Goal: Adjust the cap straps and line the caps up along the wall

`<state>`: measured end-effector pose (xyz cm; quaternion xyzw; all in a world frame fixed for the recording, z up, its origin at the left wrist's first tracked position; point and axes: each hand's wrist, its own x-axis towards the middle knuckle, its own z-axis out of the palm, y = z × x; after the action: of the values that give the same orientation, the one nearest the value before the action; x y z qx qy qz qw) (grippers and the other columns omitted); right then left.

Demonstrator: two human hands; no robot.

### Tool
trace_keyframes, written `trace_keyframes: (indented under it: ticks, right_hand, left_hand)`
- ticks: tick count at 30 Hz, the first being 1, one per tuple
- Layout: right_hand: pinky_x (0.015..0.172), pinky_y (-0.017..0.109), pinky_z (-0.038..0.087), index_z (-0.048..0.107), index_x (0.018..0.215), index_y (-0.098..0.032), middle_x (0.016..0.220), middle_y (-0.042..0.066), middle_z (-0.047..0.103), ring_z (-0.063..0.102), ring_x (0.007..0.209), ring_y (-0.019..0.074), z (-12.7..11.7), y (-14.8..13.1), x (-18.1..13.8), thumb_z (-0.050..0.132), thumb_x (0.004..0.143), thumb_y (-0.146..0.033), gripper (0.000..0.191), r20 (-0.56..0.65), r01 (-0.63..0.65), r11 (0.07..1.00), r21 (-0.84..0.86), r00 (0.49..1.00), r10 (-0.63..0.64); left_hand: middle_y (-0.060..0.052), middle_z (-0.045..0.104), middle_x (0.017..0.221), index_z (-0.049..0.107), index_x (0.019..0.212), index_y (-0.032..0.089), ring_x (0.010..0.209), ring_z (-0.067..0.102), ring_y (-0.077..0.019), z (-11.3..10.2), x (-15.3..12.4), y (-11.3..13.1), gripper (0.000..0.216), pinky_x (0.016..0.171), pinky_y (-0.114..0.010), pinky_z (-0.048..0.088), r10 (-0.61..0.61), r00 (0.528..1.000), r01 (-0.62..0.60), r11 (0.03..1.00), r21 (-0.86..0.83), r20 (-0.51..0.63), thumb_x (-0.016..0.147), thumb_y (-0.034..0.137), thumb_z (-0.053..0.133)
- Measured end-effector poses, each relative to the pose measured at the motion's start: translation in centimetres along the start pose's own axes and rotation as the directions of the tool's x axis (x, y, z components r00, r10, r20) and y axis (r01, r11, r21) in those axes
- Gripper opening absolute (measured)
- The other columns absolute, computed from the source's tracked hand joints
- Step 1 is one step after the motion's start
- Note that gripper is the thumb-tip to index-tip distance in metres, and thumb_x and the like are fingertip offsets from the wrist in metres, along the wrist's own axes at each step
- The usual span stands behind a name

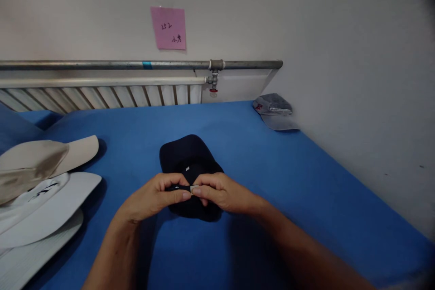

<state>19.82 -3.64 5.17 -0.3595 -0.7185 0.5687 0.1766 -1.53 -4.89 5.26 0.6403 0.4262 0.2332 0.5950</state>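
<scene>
A dark navy cap (pixel 188 154) lies on the blue sheet (pixel 306 176) in front of me, its back facing me. My left hand (pixel 154 197) and my right hand (pixel 220 192) meet over the cap's rear. Both pinch the cap's back strap (pixel 185 187), thumbs and forefingers pressed together, with a small pale buckle between the fingertips. The part of the cap nearest me is hidden under my hands.
Beige and white caps (pixel 41 190) are stacked at the left edge. A grey cap (pixel 275 111) lies at the far right corner by the wall. A radiator and metal pipe (pixel 136 65) run along the back wall under a pink note (pixel 168 28).
</scene>
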Motion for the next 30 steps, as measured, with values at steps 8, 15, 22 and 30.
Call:
trace_keyframes:
  ticks: [8, 15, 22, 30]
  right_hand:
    - [0.05, 0.02, 0.034, 0.054, 0.069, -0.016, 0.062, -0.004, 0.052, 0.042, 0.053, 0.0067, 0.4, -0.1, 0.1, 0.053, 0.088, -0.035, 0.027, -0.033, -0.024, 0.997, 0.077, 0.999, 0.027]
    - [0.052, 0.021, 0.033, 0.053, 0.068, -0.017, 0.06, -0.004, 0.052, 0.042, 0.053, 0.0074, 0.6, 0.2, 0.5, 0.055, 0.087, -0.033, 0.025, -0.096, -0.038, 0.991, 0.127, 0.994, 0.05]
    - [0.052, 0.022, 0.032, 0.053, 0.064, -0.017, 0.059, -0.003, 0.05, 0.041, 0.054, 0.0081, -0.3, 0.1, 0.4, 0.055, 0.085, -0.035, 0.027, -0.162, -0.047, 0.98, 0.193, 0.984, 0.079]
    - [0.053, 0.023, 0.033, 0.055, 0.068, -0.017, 0.061, -0.002, 0.052, 0.042, 0.053, 0.0081, -0.3, 0.9, 0.8, 0.05, 0.087, -0.03, 0.023, -0.17, -0.04, 0.98, 0.196, 0.983, 0.074]
  left_hand:
    - [0.005, 0.047, 0.062, 0.063, 0.076, 0.018, 0.059, 0.037, -0.0098, 0.1, 0.0, -0.1, 0.021, 0.056, -0.024, 0.029, 0.014, 1.0, -0.014, 1.0, -0.016, -0.004, 0.081, 0.038, 0.065]
    - [0.003, 0.052, 0.067, 0.065, 0.083, 0.018, 0.063, 0.041, -0.0109, -0.2, 0.0, -0.3, 0.021, 0.058, -0.024, 0.031, 0.013, 1.0, -0.013, 1.0, -0.011, -0.012, 0.083, 0.039, 0.063]
    - [-0.002, 0.065, 0.092, 0.07, 0.092, 0.022, 0.091, 0.052, -0.0178, -1.6, -0.2, -2.0, 0.028, 0.084, -0.029, 0.038, 0.055, 0.969, -0.077, 0.994, -0.083, -0.24, 0.088, 0.045, 0.055]
    - [-0.001, 0.066, 0.095, 0.068, 0.101, 0.025, 0.088, 0.056, -0.0147, -1.7, -0.2, -2.1, 0.019, 0.081, -0.027, 0.04, 0.101, 0.989, -0.121, 0.972, -0.201, -0.109, 0.082, 0.028, 0.067]
